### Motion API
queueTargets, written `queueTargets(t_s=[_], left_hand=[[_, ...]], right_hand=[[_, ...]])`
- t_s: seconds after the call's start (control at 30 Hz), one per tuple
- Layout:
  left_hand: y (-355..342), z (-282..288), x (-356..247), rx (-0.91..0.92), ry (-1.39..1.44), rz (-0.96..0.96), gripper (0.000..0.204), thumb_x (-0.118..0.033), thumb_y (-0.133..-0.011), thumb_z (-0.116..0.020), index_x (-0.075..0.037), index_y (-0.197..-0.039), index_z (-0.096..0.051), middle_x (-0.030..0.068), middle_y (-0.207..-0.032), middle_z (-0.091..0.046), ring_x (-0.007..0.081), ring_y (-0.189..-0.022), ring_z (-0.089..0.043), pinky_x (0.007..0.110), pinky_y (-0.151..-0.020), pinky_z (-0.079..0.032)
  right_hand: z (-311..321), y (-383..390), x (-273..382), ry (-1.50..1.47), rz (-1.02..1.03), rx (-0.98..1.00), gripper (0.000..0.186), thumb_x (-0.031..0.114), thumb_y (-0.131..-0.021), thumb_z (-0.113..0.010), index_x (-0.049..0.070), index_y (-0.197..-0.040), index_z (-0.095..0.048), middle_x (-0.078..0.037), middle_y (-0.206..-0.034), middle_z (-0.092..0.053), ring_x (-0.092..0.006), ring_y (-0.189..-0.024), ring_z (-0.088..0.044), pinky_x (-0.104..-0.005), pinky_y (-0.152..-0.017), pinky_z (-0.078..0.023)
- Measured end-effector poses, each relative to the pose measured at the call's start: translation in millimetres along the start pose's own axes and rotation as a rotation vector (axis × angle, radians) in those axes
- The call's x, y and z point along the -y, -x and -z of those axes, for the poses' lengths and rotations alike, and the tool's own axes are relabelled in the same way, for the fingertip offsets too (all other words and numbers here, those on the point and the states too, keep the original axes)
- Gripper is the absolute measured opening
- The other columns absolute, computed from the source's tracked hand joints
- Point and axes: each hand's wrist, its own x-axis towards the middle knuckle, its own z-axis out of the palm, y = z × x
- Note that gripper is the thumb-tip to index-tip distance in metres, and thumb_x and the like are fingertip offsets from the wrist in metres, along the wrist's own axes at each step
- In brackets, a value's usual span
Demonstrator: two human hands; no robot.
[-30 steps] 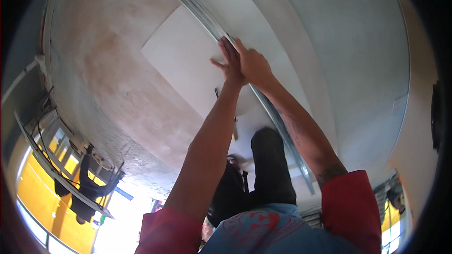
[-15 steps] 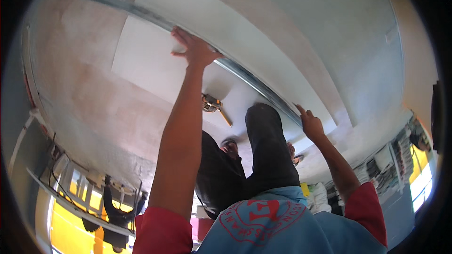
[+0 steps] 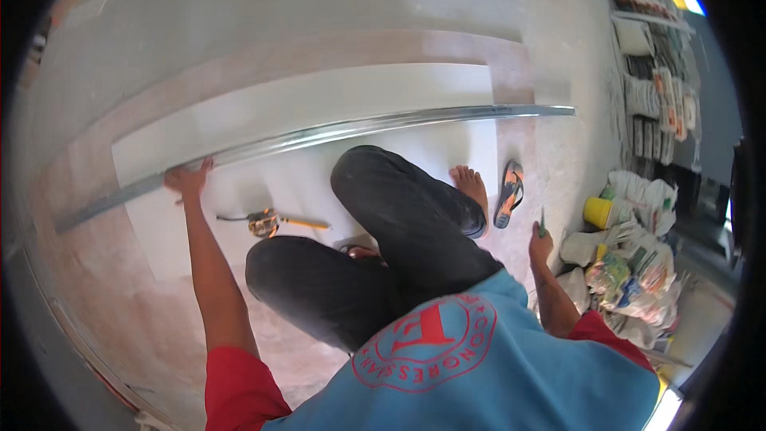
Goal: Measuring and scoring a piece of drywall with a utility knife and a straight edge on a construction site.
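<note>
Head view, left hand: the left hand (image 3: 187, 180) is open, fingers spread, pressed along the near edge of a long metal strip (image 3: 383, 124); it is not gripped around it.
Right hand: the right hand (image 3: 541, 247) is closed around a slim green tool (image 3: 543, 225) pointing away from the body; the hand is off to the right, well apart from the strip. Tool type cannot be told.
Metal strip: lies across a white board (image 3: 319, 96), in front of the knees; both ends run past the board's edges.
White board: flat on the floor (image 3: 568, 161), partly hidden by the legs.
On the board: a yellow-and-black tape measure (image 3: 263, 224), with a yellow stick (image 3: 307, 223) just beside it, between the left forearm and the knees.
Feet: a bare foot (image 3: 471, 187) near the board's right edge; a loose flip-flop (image 3: 511, 183) just beyond it. The other foot is mostly hidden by the legs.
Clothing: dark trousers (image 3: 399, 207); blue shirt (image 3: 535, 375) with red sleeves and a red round emblem.
Right margin: filled bags (image 3: 642, 195) piled around a yellow bucket (image 3: 596, 212).
</note>
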Motion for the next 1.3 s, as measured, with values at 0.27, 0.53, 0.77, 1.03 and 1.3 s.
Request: queueTargets(t_s=[0.27,0.53,0.77,1.03,1.3], left_hand=[[193.9,-10.9,-113.0,-0.512,-0.143,-1.125,0.078,-0.03,-0.089,-0.063,-0.014,-0.154,-0.023,0.0104,-0.154,-0.032,0.0296,-0.141,-0.031,0.055,-0.115,-0.021],[168.1,9.7,-158.8,-0.372,-0.573,-1.119,0.055,-0.019,-0.088,-0.062,-0.009,-0.138,-0.041,0.0098,-0.136,-0.046,0.0285,-0.126,-0.046,0.062,-0.103,-0.036],[98.7,76.3,-190.0,-0.618,-0.359,-0.986,0.039,-0.012,-0.093,-0.05,-0.007,-0.132,-0.045,0.0092,-0.135,-0.046,0.0305,-0.121,-0.049,0.052,-0.09,-0.051],[23.4,63.0,-266.2,-0.758,-0.155,-1.124,0.028,-0.016,-0.094,-0.049,-0.007,-0.119,-0.057,0.0122,-0.121,-0.058,0.0323,-0.111,-0.058,0.043,-0.089,-0.053],[19.7,44.9,-282.0,-0.777,0.098,-0.868,0.019,-0.014,-0.087,-0.054,-0.004,-0.103,-0.06,0.0127,-0.094,-0.065,0.0292,-0.088,-0.068,0.042,-0.066,-0.059]], right_hand=[[39.3,-80.3,26.1,-0.381,0.057,-0.129,0.054,0.048,-0.095,-0.054,-0.003,-0.085,-0.064,-0.019,-0.069,-0.062,-0.03,-0.067,-0.059,-0.0454,-0.065,-0.045],[100.9,-187.0,168.6,-0.368,0.642,0.102,0.045,0.045,-0.091,-0.061,0.001,-0.091,-0.064,-0.025,-0.091,-0.064,-0.0417,-0.086,-0.062,-0.0478,-0.074,-0.046],[140.4,-268.1,90.5,-0.284,0.662,-0.065,0.042,0.043,-0.09,-0.064,0.001,-0.096,-0.068,-0.022,-0.09,-0.067,-0.0352,-0.084,-0.064,-0.044,-0.075,-0.048],[317.8,-293.3,-245.9,0.103,0.059,-0.032,0.058,0.048,-0.096,-0.052,-0.003,-0.121,-0.061,-0.019,-0.109,-0.069,-0.0283,-0.105,-0.064,-0.0405,-0.089,-0.047],[332.9,-161.6,-233.0,0.355,-0.22,-0.052,0.061,0.049,-0.096,-0.05,-0.002,-0.127,-0.059,-0.021,-0.119,-0.065,-0.0324,-0.11,-0.061,-0.0442,-0.093,-0.046]])
